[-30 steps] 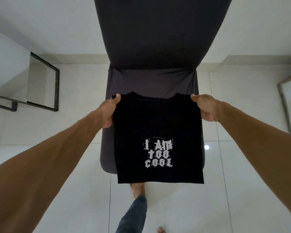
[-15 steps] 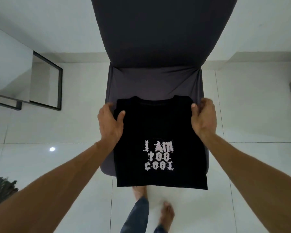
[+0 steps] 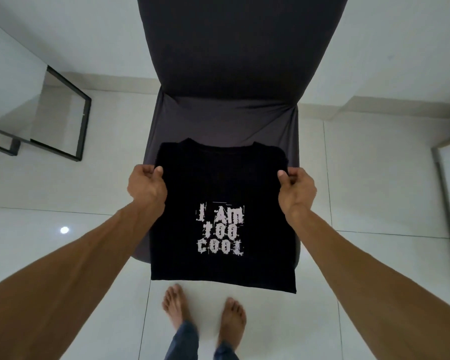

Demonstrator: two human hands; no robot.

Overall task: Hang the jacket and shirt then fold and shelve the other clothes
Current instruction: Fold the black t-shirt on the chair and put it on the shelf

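Head view: folded black T-shirt [image 3: 222, 216] lies on the chair [image 3: 226, 120] seat, its hem overhanging the front edge. Left hand [image 3: 146, 185] and right hand [image 3: 296, 189] pinch its side edges; bare tiled floor [image 3: 374, 178] flanks the chair.

Bare forearms [image 3: 89, 255] and bare feet [image 3: 176, 307], with blue denim trouser legs [image 3: 185, 341] at the ankles.
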